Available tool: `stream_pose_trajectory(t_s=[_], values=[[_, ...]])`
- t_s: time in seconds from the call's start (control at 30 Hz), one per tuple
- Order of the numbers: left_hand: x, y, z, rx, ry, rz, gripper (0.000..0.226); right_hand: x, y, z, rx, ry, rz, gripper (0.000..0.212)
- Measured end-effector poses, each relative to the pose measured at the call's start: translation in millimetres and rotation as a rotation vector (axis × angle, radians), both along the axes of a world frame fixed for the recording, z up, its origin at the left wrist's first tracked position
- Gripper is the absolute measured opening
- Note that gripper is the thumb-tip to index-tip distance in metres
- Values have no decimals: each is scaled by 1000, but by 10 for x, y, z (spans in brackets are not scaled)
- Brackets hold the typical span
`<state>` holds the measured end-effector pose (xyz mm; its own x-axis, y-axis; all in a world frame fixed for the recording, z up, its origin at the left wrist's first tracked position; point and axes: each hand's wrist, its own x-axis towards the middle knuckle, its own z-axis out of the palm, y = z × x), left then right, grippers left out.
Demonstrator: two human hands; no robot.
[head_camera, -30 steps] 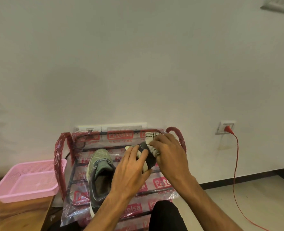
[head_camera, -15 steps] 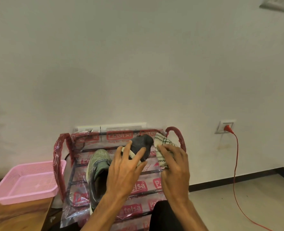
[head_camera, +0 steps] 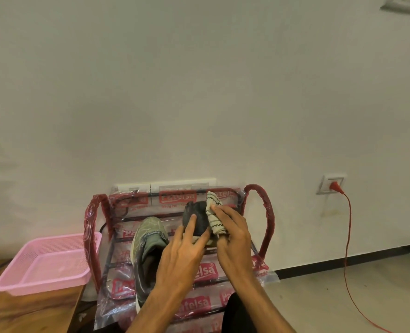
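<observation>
We judge the wiping to be somewhere in the middle. Our left hand [head_camera: 184, 258] grips a dark grey shoe with a pale sole edge [head_camera: 198, 218], its fingers curled up over the upper, and holds the shoe toe-away above a red metal shoe rack wrapped in printed clear plastic [head_camera: 267, 212]. Our right hand [head_camera: 232, 239] clutches a cream cloth with black stitched stripes [head_camera: 214, 217], bunched under the fingers and pressed to the side of the shoe just right of the left fingertips.

Beyond the left fingertips the upper looks matte and slightly mottled, with no plain smear of dirt. The sole and the side under our palm are hidden, so we cannot tell how much is left to wipe. An olive-green sneaker [head_camera: 148, 236] lies on the rack just left of the left fingers, touched by neither hand. It probably waits its turn.
</observation>
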<state>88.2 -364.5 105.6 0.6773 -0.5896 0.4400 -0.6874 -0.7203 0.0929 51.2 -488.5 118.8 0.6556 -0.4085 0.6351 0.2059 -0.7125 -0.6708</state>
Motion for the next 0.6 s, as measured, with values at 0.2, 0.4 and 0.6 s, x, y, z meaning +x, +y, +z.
stream_pose_trajectory(t_s=[0.2,0.4,0.6], values=[[2,14,6,4,-45,-14,96,-20,-30,11,9,-27,8,71],[43,-39,94,-10,-93,-31,88,5,-160,178,-344,-192,-83,46],[12,-95,183,-38,-127,-78,68,300,-496,310,-1047,-70,-21,55]])
